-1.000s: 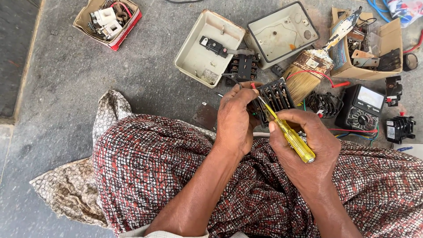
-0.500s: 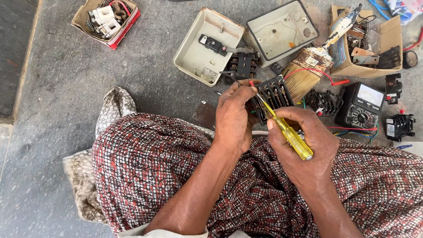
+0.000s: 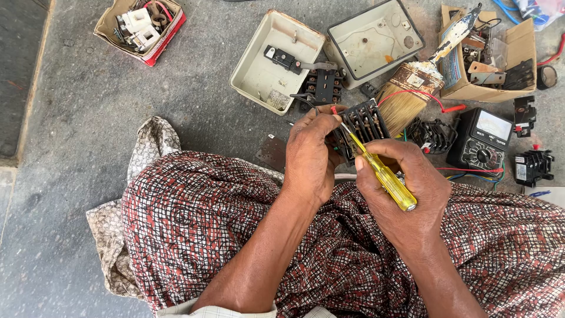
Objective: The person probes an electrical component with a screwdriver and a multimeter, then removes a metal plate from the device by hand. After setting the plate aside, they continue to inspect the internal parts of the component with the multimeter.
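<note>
A: Risk, largest first?
B: Left hand (image 3: 311,154) clamps black terminal block (image 3: 360,126) above the lap; right hand (image 3: 406,188) grips yellow screwdriver (image 3: 381,174), tip in block. A slip likely jabs the left fingers.
A: Room?
B: Paintbrush (image 3: 412,94) crowds just beyond; multimeter (image 3: 481,141) right; bare concrete floor (image 3: 88,118) left.
</note>
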